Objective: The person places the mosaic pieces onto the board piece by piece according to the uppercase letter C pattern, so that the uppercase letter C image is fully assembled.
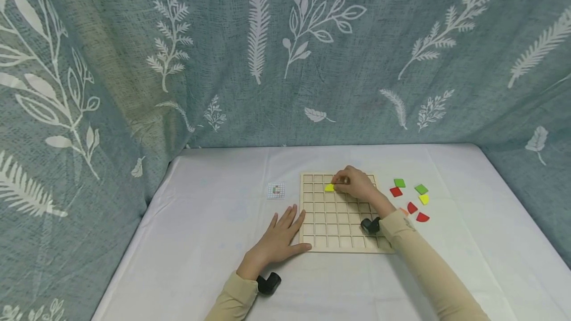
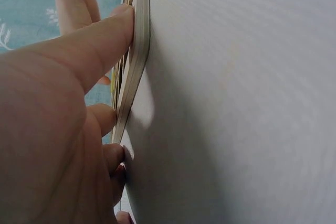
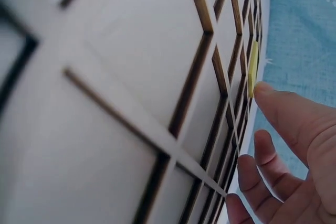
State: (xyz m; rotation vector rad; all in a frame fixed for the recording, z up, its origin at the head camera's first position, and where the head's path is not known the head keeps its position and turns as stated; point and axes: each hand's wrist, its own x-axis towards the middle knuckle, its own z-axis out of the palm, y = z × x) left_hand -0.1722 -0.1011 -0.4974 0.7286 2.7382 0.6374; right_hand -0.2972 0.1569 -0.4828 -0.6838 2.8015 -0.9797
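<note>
Pale wood makes up the grid board point(image 1: 330, 230) lying on my white bench point(image 1: 192, 241). At eleven o'clock from its centre I have a yellow piece point(image 1: 329, 188) over the cells, with the right hand point(image 1: 359, 184) on it; the grip is narrow, thumb against the piece's end, and as far as I can judge it is holding the piece in a pinch, though the forefinger's tip is hidden. At eight o'clock I see the left hand point(image 1: 277, 241) with its fingers spread wide and its thumb touching the board's edge. Between nine and ten o'clock, near the board, lies a small patterned card point(image 1: 276, 190). Between two and three I count two green pieces point(image 1: 399, 183) and a red square point(image 1: 396, 191); around three, another yellow piece point(image 1: 424, 199), two red wedges point(image 1: 422, 217) and an orange piece point(image 1: 404, 211) partly covered by the right sleeve point(image 1: 428, 261). Beyond, at twelve o'clock, hangs a blue-grey curtain point(image 1: 267, 118) with white leaf prints.
</note>
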